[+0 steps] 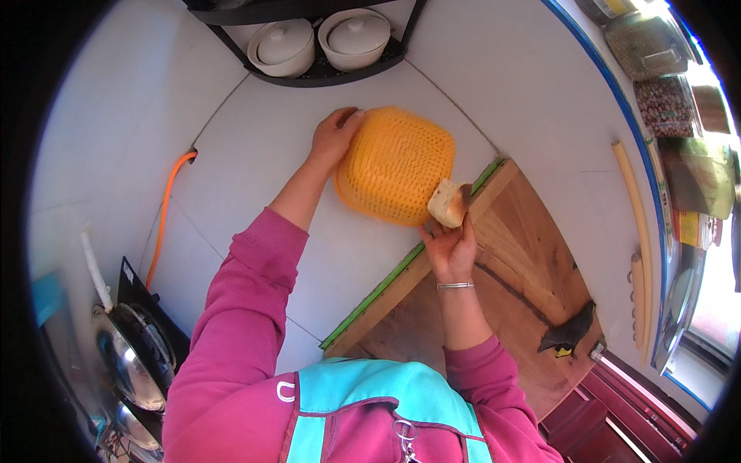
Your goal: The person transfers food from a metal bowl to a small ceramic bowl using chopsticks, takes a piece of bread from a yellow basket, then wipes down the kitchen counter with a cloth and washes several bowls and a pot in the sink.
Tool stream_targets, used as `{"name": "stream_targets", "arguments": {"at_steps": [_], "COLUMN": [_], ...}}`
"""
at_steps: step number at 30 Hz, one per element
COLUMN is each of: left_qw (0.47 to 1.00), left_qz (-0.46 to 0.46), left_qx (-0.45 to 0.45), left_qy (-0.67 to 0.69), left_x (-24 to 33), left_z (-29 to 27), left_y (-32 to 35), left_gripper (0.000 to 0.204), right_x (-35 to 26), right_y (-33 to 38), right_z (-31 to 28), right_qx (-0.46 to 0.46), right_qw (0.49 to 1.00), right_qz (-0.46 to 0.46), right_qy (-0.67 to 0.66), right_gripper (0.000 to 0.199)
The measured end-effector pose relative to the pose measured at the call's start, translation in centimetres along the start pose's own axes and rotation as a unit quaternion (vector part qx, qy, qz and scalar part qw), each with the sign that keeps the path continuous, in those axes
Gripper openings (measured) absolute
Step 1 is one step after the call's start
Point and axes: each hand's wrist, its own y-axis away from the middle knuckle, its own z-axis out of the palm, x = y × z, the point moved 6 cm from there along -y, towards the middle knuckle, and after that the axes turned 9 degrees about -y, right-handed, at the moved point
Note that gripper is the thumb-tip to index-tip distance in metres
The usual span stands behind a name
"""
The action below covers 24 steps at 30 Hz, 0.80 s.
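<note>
Left hand (333, 139): laid on the upper-left rim of the yellow-orange woven plastic basket (395, 166); fingers curled over the edge, gripping it.
Right hand (451, 245): raised at the basket's lower-right corner; fingers clenched around a pale, squarish wedge-shaped chunk (445, 202), what it is made of cannot be told.
Basket position: bottom up, it appears, on the white tiled surface (255, 170), just beside the wooden board (532, 270).
Chunk position: touching or just over the basket's lower-right rim; contact cannot be confirmed from this view.
Key relation: the basket lies between the two hands, on a diagonal from upper left to lower right; the chunk sits at the right-hand end of that diagonal.
Nearer hand: the right hand carries the chunk; the left hand is well apart from it, across the basket.
Surroundings: two white lidded pots (316, 42) on a dark corner rack behind the basket; an orange hose (164, 216) at left; a dark-handled tool (570, 332) on the board's far right edge.
</note>
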Motion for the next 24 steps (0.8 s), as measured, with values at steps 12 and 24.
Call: {"name": "stream_targets", "arguments": {"at_steps": [12, 24], "left_qw": [0.985, 0.99], "left_qz": [-0.086, -0.1], "left_qx": [0.055, 0.056], "left_qy": [0.136, 0.076], "left_x": [-6.3, -5.0], "left_z": [0.8, 3.9], "left_y": [13.6, 9.6], "left_gripper": [0.064, 0.074], "right_x": [-0.3, -4.5], "right_y": [1.0, -0.7], "right_z": [-0.9, 5.4], "right_qx": [0.005, -0.033], "right_qw": [0.999, 0.996], "right_qz": [0.017, -0.074], "right_qy": [0.034, 0.021], "right_gripper": [0.042, 0.037]}}
